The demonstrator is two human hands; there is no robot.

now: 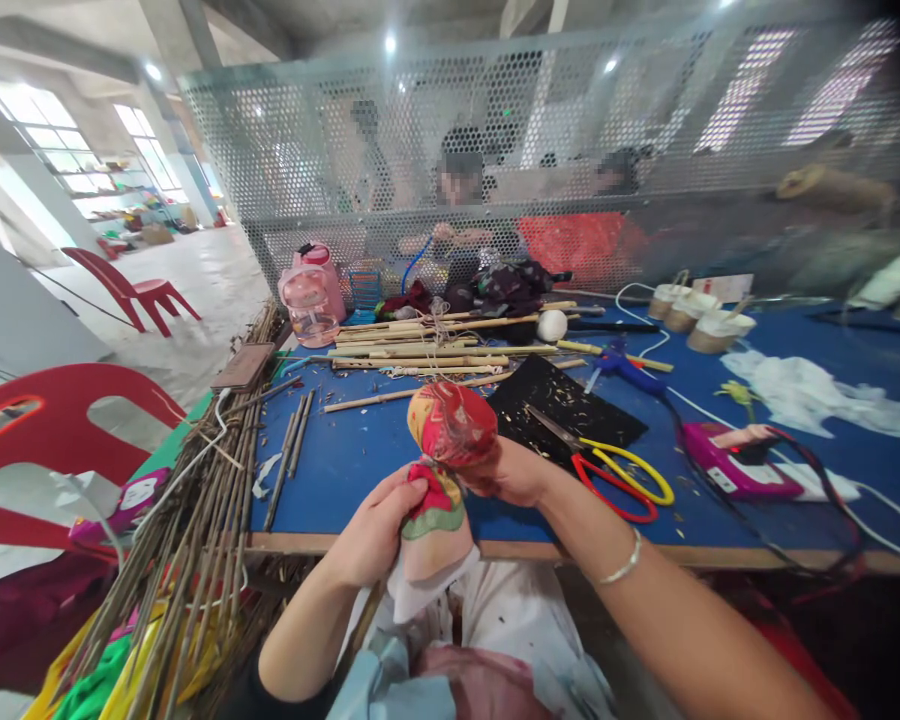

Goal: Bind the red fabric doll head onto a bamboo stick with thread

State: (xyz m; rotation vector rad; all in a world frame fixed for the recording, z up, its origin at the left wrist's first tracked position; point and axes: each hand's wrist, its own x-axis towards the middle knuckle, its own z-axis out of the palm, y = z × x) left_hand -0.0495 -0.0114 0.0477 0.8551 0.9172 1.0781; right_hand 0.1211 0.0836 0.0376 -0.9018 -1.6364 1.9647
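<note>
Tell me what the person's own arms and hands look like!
The left hand and right hand wear no gloves. A thin, shiny, silvery bracelet goes round the right forearm, with no sleeve showing there. Something black, probably a sleeve, shows near the left elbow.

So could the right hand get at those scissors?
Probably yes: the scissors lie close by, with nothing seen covering them. The right hand is busy holding the patterned cloth bundle, though, so it would likely need to let go first.

No lettering, label, brand, number or sign can be read in this view
</note>
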